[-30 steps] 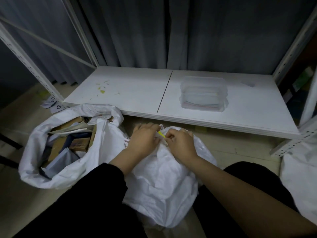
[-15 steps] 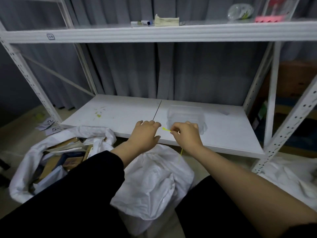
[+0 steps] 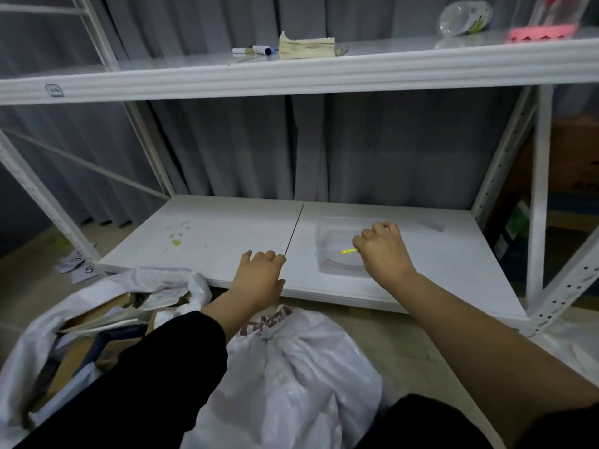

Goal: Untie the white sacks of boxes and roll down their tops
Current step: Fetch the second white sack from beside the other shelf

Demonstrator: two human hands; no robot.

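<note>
Now lifted over the clear plastic tub (image 3: 337,251) on the lower shelf (image 3: 227,231), right of centre: right hand (image 3: 384,251), fingers curled tight on a yellow tie (image 3: 349,251); left hand (image 3: 261,280) at centre, fingers loosely bent, gripping nothing. Lower centre: white sack (image 3: 291,377), neck bunched; lower left: opened sack (image 3: 42,345) showing boxes. Likely slip: tie dropped short of the tub if released early. Half a second earlier, right hand nearer the left, above the sack
</note>
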